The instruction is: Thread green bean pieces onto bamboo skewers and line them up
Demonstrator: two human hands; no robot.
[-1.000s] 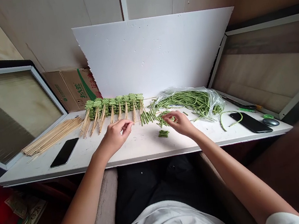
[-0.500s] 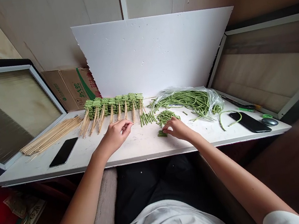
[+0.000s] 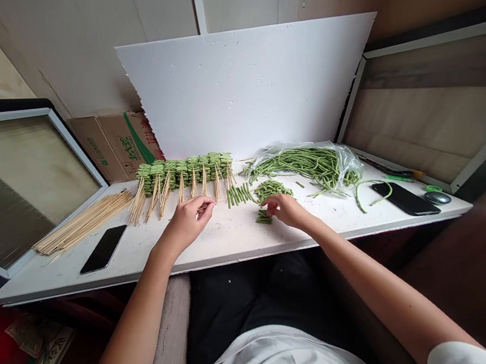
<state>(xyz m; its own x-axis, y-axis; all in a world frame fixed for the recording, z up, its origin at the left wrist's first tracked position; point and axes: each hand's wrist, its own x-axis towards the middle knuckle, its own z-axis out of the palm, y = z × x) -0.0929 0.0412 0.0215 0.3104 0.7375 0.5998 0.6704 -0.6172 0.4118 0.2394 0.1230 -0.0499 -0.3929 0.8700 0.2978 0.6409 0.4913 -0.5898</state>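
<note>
My left hand (image 3: 187, 222) is shut on a thin bamboo skewer (image 3: 210, 206), whose tip points right toward a short row of cut green bean pieces (image 3: 239, 195). My right hand (image 3: 285, 212) hangs with curled fingers just above and beside a small bunch of cut bean pieces (image 3: 263, 218). Whether it grips a piece is hidden. A loose heap of cut beans (image 3: 272, 188) lies just behind that hand. Along the back, several finished bean skewers (image 3: 184, 172) stand in a row, their sticks pointing toward me.
A plastic bag of long green beans (image 3: 304, 166) lies at the back right of the white table (image 3: 228, 239). A bundle of bamboo skewers (image 3: 82, 223) and a phone (image 3: 103, 249) lie left; another phone (image 3: 405, 198) lies right. A white foam board (image 3: 252, 89) stands behind.
My right hand has moved from over the heap of cut beans toward the small front bunch. The heap now shows fully behind it. My left hand has stayed nearly still.
</note>
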